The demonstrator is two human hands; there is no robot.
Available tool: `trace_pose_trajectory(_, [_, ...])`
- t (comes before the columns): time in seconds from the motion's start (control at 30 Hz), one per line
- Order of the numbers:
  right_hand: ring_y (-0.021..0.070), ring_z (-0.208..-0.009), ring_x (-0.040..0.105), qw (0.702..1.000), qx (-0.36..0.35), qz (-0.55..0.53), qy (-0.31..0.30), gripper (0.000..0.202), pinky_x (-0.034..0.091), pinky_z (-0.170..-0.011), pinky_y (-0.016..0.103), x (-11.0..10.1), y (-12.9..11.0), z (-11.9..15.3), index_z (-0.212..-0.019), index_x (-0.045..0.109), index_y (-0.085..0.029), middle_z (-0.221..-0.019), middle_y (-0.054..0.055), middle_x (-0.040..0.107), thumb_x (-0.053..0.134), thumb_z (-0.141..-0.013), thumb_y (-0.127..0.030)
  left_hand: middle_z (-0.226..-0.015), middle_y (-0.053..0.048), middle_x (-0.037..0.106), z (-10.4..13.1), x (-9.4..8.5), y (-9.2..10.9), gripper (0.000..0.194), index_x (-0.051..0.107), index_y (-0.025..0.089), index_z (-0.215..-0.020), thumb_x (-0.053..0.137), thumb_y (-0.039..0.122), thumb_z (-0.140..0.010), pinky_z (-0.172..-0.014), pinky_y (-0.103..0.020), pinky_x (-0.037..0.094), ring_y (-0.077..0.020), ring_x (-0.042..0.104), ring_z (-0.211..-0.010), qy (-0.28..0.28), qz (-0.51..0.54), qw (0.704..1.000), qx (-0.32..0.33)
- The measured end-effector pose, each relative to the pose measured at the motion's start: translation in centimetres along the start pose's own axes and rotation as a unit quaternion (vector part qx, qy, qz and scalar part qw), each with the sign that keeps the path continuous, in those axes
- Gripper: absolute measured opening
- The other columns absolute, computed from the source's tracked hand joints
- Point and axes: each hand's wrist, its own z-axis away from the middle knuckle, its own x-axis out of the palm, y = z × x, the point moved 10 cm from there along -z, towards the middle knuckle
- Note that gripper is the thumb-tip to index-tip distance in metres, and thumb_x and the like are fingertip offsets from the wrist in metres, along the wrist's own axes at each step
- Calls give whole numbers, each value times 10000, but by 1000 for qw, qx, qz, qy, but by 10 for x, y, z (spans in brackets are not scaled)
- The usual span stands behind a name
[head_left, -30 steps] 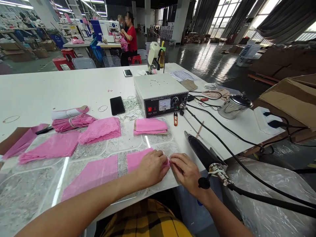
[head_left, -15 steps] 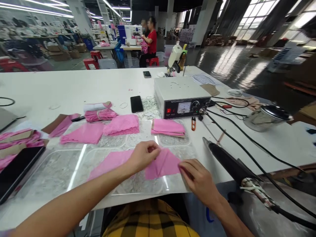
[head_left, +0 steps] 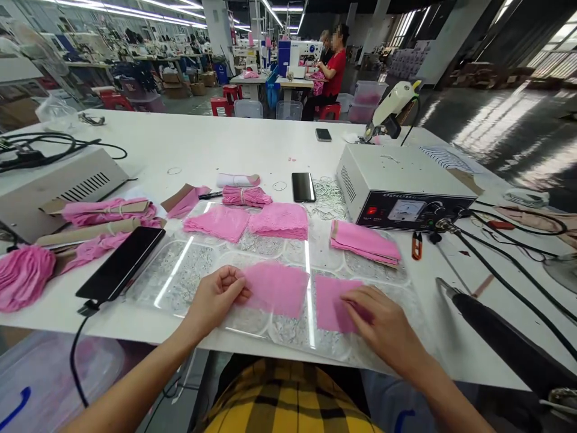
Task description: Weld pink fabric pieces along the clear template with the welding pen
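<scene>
My left hand (head_left: 220,296) is closed in a pinch on the left edge of a thin pink fabric piece (head_left: 277,288), which lies over a clear plastic mat (head_left: 288,334). A smaller pink fabric piece (head_left: 331,300) lies just to the right, a narrow gap between the two. My right hand (head_left: 381,319) pinches the right part of this smaller piece, thumb below and fingers above. Behind the hands are two flat stacks of pink fabric, one on the left (head_left: 217,222) and one in the middle (head_left: 279,221), and a folded pink bundle (head_left: 365,242).
A grey control box (head_left: 406,180) stands behind on the right. Near my right arm lies a black handheld tool (head_left: 496,337) with cables. Orange snips (head_left: 417,245), a phone (head_left: 303,187) and a large black device (head_left: 121,263) rest on the table. A co-worker (head_left: 332,72) sits beyond.
The view has swung left. My left hand has gone from the smaller piece to the larger piece's left edge. The smaller piece, creased before, lies flatter; my right hand stays at its right side.
</scene>
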Motion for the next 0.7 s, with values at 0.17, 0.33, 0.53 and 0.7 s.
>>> trace_pose_trajectory(0.17, [183,-793,629,995,47,38,-82,98,507,-674,304,49,-9,-48,-884,645,-207,-862,46,683,563,-845,-168,-573,28,580,9,-7,5,253,597,186,-743,645,434,-729,-525,-232,422,-123,530,-528,23,-68,996,56])
trace_pose_trajectory(0.33, [166,-728,585,987,70,84,-116,107,423,-596,274,74,-8,-64,-778,603,-206,-778,34,646,537,-844,-153,-605,33,532,22,-9,24,208,574,201,-769,473,351,-874,-513,-242,376,-121,477,-516,66,-285,932,213])
trace_pose_trajectory(0.53, [153,-697,567,987,62,83,-127,128,408,-600,272,75,-15,-71,-765,597,-205,-769,27,650,525,-834,-125,-897,-63,636,37,-10,31,189,553,195,-785,437,266,-916,-702,-327,461,-204,605,-803,113,-377,859,327])
trace_pose_trajectory(0.7, [158,-737,599,989,72,65,-112,129,443,-624,276,65,-14,-77,-842,626,-207,-835,30,677,549,-812,-108,-1039,-125,631,45,-16,31,163,579,174,-939,457,282,-927,-764,-425,471,-292,620,-917,147,-450,805,358])
